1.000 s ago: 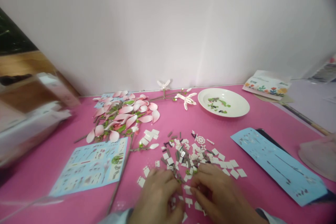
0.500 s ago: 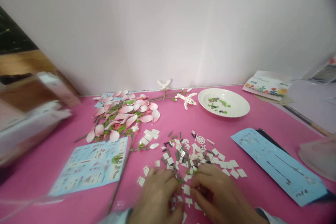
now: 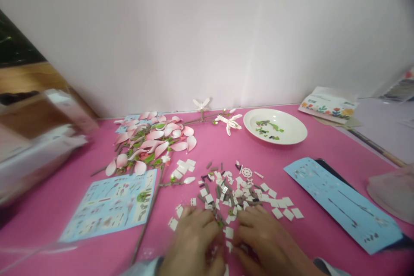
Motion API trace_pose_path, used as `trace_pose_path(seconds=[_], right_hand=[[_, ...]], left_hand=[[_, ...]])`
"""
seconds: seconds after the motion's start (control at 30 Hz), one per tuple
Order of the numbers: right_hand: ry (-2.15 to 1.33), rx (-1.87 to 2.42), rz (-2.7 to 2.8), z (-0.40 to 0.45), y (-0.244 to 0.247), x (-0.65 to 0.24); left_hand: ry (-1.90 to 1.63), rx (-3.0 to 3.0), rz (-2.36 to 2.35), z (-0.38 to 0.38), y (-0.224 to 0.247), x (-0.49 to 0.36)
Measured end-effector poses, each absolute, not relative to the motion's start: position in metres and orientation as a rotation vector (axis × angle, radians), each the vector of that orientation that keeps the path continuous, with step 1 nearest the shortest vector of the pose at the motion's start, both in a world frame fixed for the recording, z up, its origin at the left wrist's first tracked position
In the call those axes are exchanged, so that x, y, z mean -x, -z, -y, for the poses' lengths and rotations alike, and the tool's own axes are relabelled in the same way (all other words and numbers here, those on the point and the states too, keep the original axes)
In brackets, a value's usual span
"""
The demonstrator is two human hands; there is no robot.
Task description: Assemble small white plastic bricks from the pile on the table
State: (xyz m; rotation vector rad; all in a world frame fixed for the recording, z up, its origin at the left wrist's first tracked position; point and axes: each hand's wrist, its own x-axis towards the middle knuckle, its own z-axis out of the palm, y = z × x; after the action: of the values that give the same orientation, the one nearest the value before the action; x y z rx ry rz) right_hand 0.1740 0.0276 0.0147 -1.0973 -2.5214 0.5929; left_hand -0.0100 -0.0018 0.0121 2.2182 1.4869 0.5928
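My left hand (image 3: pixel 190 241) and my right hand (image 3: pixel 267 241) sit close together at the near edge of a loose spread of small white and grey-brown plastic bricks (image 3: pixel 226 194). Both are blurred, with fingertips down among the pieces. Whether either holds a small piece is hidden by the fingers. Green-and-white pink petals (image 3: pixel 152 142) lie heaped farther left, and a long brown stem (image 3: pixel 148 220) runs past my left hand.
A pink mat (image 3: pixel 207 151) covers the table. A white plate (image 3: pixel 291 136) holding green and dark pieces stands at the back, with a white flower (image 3: pixel 229 123) beside it. Blue instruction sheets (image 3: pixel 111 207) (image 3: pixel 343 207) lie on both sides. A pale pink cloth (image 3: pixel 391 194) lies at right.
My right hand has slid slightly down and toward the near edge, with its fingers spread more. It now covers a few white bricks. My left hand has barely moved.
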Motion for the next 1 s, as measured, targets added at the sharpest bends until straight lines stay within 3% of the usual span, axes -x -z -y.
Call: trace_pose_path(seconds=[0.63, 1.0], right_hand=[[-0.597, 1.184, 2.371, -0.033, -0.012, -0.178], [-0.543, 1.231, 2.35, -0.041, -0.007, -0.182]], left_hand=[[-0.641, -2.343, -1.381, 0.0, -0.004, 0.008], [-0.971, -2.107, -1.342, 0.003, -0.01, 0.007]])
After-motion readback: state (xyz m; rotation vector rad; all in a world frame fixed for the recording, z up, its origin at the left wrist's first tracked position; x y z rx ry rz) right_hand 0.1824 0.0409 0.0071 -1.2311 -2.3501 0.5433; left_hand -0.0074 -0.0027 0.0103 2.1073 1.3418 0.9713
